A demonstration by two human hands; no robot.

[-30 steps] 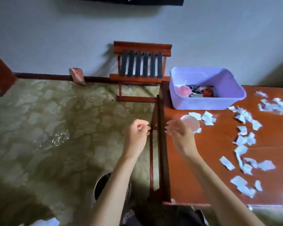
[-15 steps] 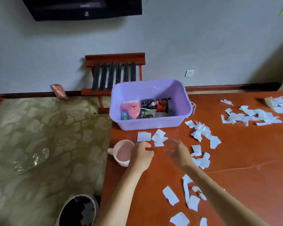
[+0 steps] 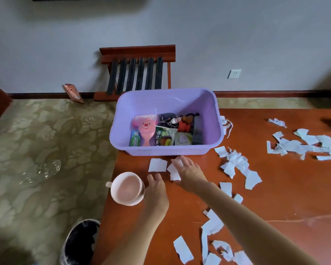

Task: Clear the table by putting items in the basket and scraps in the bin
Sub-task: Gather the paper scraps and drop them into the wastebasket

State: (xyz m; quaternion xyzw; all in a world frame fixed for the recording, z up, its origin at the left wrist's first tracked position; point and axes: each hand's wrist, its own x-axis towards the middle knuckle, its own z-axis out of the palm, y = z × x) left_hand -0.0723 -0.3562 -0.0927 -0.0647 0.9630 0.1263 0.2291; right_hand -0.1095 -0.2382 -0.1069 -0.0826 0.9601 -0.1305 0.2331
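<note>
**Both hands down beside the basket**

The right hand (image 3: pixel 187 172) lies flat, fingers spread, on white paper scraps (image 3: pixel 175 176) just in front of the purple basket (image 3: pixel 161 100), which sits at the table's (image 3: pixel 275 188) far left corner with a pink brush (image 3: pixel 144 131), packets and small toys inside. The left hand (image 3: pixel 156 190) is relaxed and holds nothing, right beside the pink cup (image 3: pixel 127 188); I cannot tell whether it touches. More scraps litter the table to the right. The black-lined bin (image 3: pixel 80 243) stands on the carpet below.
</note>
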